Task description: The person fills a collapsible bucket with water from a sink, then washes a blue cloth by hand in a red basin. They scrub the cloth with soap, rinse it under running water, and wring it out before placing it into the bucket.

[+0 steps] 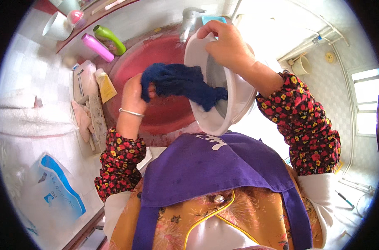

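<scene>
A dark blue cloth (180, 79) is bunched in my left hand (134, 95), its fingers partly hidden behind the fabric. The cloth's other end hangs over the rim into a white plastic basin (216, 122), which is tipped on its side with its mouth facing left. At the basin's upper edge, my right hand (228, 45) grips the rim. Greyish water appears to lie inside the basin. Below both hands is a red oval sink (158, 117), with a faucet (189, 23) at its far side.
Pink (98, 47) and green bottles (109, 40) stand at the sink's far left. Nearer are a yellow tube (106, 86), a razor (80, 82) and a pink cloth (82, 120). A light blue soap dish (214, 20) sits behind the basin. Above, a shelf holds a white cup (57, 27).
</scene>
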